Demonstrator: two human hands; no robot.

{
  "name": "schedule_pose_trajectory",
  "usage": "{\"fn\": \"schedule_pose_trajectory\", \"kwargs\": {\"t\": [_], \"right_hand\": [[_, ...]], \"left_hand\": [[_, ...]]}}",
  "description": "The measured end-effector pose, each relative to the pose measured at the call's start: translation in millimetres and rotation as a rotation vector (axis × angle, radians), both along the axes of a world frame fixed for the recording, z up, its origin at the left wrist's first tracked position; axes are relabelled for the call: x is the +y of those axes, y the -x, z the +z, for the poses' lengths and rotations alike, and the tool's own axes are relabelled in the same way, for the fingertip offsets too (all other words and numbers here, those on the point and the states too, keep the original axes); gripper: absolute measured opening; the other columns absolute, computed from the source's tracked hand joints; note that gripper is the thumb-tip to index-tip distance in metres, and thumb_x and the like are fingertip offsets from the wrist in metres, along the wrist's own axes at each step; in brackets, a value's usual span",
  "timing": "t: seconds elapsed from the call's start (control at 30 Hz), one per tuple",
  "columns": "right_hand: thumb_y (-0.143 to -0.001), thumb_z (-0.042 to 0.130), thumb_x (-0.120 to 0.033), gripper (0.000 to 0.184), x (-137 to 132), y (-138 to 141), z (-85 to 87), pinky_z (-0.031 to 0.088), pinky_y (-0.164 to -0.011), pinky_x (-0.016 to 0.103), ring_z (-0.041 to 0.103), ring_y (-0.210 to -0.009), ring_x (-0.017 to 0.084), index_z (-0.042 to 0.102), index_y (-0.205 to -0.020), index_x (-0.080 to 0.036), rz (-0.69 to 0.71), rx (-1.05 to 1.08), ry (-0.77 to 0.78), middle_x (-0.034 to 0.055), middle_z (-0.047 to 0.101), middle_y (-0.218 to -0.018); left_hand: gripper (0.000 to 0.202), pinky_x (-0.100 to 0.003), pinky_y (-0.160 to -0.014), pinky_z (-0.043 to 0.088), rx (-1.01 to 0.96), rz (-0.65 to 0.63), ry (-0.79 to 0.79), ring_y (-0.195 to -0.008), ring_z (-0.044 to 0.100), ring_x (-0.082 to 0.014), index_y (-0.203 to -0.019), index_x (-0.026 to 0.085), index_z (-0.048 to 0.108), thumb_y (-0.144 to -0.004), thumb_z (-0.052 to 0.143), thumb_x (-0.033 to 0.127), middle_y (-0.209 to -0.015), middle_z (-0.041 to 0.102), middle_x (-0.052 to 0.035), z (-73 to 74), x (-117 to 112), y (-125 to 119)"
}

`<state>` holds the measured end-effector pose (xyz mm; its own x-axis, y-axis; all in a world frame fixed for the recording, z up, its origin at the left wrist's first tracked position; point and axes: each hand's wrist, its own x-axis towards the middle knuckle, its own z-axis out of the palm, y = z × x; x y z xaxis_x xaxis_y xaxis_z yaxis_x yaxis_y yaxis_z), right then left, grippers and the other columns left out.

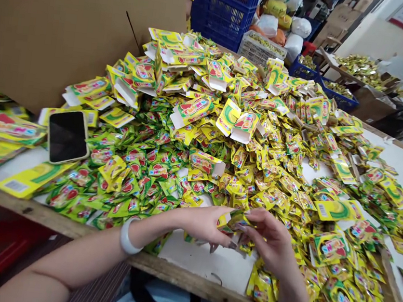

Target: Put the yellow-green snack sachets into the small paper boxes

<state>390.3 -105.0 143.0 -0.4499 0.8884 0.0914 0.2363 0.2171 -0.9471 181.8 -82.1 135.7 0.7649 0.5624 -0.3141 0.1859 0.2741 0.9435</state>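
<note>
My left hand (pixel 202 223), with a white bangle (pixel 129 236) on its wrist, is closed around a small yellow carton (pixel 224 220) whose white end flap stands out. Fingers of my right hand (pixel 271 242) pinch a yellow sachet (pixel 240 219) at the carton's end; the fingers partly hide it. Both hands are close together over the front of the table. Green sachets (pixel 140 178) with a red fruit print are heaped beyond my left arm. Yellow sachets (pixel 273 190) spread beyond and to the right of my right hand.
Printed cartons (pixel 195 111) lie over the heap, several with end flaps out. A phone (pixel 67 137) rests at the left, before a large cardboard box (pixel 73 25). The table's wooden edge (pixel 187 278) runs along the front. Blue crates (pixel 224 13) and stuffed sacks (pixel 278 19) stand behind.
</note>
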Motion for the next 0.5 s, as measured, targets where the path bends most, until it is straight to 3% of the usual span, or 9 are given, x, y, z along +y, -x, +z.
{"fn": "schedule_pose_trajectory", "kwargs": {"t": [0.07, 0.13, 0.27, 0.33, 0.4, 0.5], "right_hand": [[-0.094, 0.061, -0.024, 0.006, 0.7, -0.7, -0.1, 0.054, -0.062, 0.026, 0.065, -0.074, 0.015, 0.067, -0.091, -0.024, -0.006, -0.052, -0.119, 0.0042, 0.065, -0.091], [-0.096, 0.057, -0.025, 0.017, 1.3, 1.1, 3.1, 0.055, -0.07, 0.029, 0.066, -0.08, 0.018, 0.069, -0.085, -0.022, 0.085, -0.122, -0.195, 0.0059, 0.068, -0.086], [-0.102, 0.043, -0.034, 0.031, 1.4, 10.4, 9.1, 0.056, -0.069, 0.029, 0.067, -0.081, 0.018, 0.072, -0.101, -0.022, 0.305, -0.174, -0.069, 0.0085, 0.07, -0.097], [-0.101, 0.046, -0.037, 0.03, 1.1, 16.1, 10.7, 0.055, -0.067, 0.028, 0.066, -0.079, 0.018, 0.072, -0.095, -0.022, 0.305, -0.188, -0.09, 0.0075, 0.069, -0.092], [-0.099, 0.051, -0.039, 0.03, 1.6, 16.7, 13.9, 0.054, -0.065, 0.029, 0.064, -0.075, 0.018, 0.071, -0.085, -0.023, 0.185, -0.187, -0.221, 0.0059, 0.066, -0.082], [-0.098, 0.052, -0.041, 0.03, 7.6, -4.2, 19.9, 0.051, -0.061, 0.032, 0.06, -0.072, 0.021, 0.07, -0.08, -0.025, -0.226, -0.178, -0.46, 0.0063, 0.06, -0.077]], "left_hand": [[0.042, -0.022, -0.052, 0.049, -0.012, -0.032, 0.046, -0.055, 0.058, -0.0112, -0.11, 0.018, 0.053, -0.073, 0.072, 0.028, -0.069, 0.055, 0.0052, 0.3, 0.5, 2.8], [0.057, -0.022, -0.052, 0.049, -0.032, -0.047, 0.059, -0.055, 0.059, -0.0116, -0.125, 0.018, 0.047, -0.073, 0.07, 0.024, -0.071, 0.058, 0.005, 1.9, 0.5, 6.0], [0.091, -0.023, -0.056, 0.05, -0.027, -0.017, -0.038, -0.06, 0.064, -0.0126, -0.152, 0.021, 0.024, -0.074, 0.071, 0.024, -0.091, 0.068, -0.0027, 0.8, -2.9, 7.3], [0.101, -0.024, -0.061, 0.051, -0.008, 0.012, -0.127, -0.064, 0.066, -0.0137, -0.155, 0.021, 0.019, -0.072, 0.076, 0.026, -0.096, 0.07, -0.005, -2.6, -4.4, 5.7], [0.104, -0.026, -0.07, 0.053, -0.03, 0.049, -0.198, -0.074, 0.068, -0.0162, -0.156, 0.021, 0.019, -0.071, 0.079, 0.028, -0.099, 0.071, -0.0054, -4.8, -3.1, 6.1], [0.089, -0.032, -0.086, 0.052, -0.049, 0.182, -0.377, -0.098, 0.068, -0.0214, -0.152, 0.023, 0.033, -0.076, 0.077, 0.033, -0.115, 0.069, -0.0089, -0.9, 6.2, 16.4]]}}
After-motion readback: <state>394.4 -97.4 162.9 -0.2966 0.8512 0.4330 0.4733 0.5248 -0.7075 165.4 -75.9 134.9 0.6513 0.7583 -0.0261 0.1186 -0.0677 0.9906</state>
